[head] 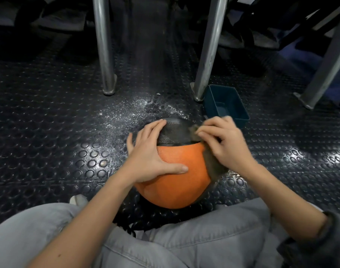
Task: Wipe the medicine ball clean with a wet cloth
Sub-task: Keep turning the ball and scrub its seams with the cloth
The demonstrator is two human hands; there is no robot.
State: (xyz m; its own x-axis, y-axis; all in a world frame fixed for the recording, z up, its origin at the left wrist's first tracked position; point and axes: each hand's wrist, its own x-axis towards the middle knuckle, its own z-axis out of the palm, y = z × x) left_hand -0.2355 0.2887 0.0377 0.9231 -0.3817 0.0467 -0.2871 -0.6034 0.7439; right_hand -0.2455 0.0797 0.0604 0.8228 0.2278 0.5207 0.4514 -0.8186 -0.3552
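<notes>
An orange and black medicine ball (176,182) sits on the studded rubber floor between my knees. My left hand (151,151) lies spread flat on the ball's upper left side, thumb across the orange part and fingers reaching onto the black part. My right hand (225,144) presses a grey-brown cloth (213,163) against the ball's upper right side, fingers bent over the cloth. The cloth hangs down the ball's right flank. The hand and cloth look slightly blurred.
A dark blue rectangular tub (226,104) stands on the floor just beyond the ball to the right. Three metal legs (104,47) rise from the floor ahead. White powdery specks (138,111) are scattered beyond the ball. My legs in grey trousers fill the near edge.
</notes>
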